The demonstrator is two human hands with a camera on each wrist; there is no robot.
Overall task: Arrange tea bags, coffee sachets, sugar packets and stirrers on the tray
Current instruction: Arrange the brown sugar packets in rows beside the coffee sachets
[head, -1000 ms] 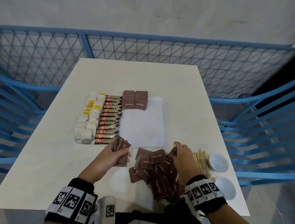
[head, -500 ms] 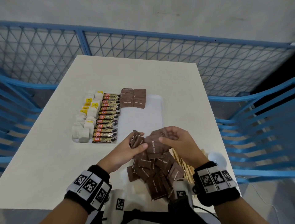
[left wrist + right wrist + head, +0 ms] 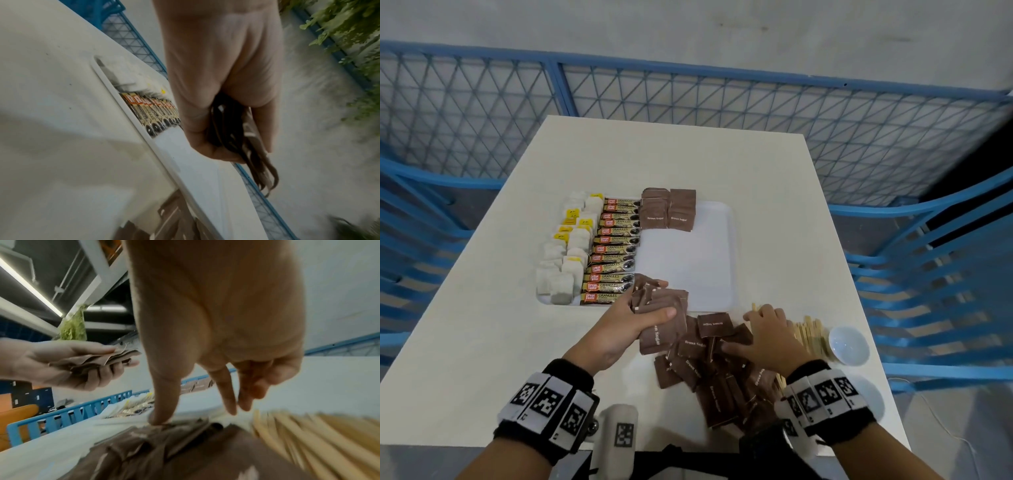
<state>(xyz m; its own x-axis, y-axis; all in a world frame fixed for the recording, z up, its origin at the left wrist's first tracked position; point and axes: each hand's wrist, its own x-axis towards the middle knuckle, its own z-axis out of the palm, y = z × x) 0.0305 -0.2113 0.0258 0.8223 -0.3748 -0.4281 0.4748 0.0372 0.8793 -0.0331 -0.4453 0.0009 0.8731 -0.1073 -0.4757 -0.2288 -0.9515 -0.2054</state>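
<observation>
Brown sugar packets (image 3: 659, 308) sit clamped in the left hand (image 3: 631, 320); the right hand (image 3: 765, 337), fingers apart, touches the desk pile (image 3: 709, 373) at 3 o'clock.

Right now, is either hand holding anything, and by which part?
The left hand pinches a stack of sugar packets by one end. The right hand holds nothing; its thumb touches the loose packets.

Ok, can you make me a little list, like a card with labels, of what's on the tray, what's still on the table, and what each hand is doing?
On the tray: tea bags, coffee sachets, two stacks of sugar packets
On the table: loose sugar packets, wooden stirrers, white bowl
Left hand: holds a bunch of brown sugar packets above the tray's near edge
Right hand: fingers spread, thumb touching the loose sugar packets
Bare tray space: right of the sachets
</observation>
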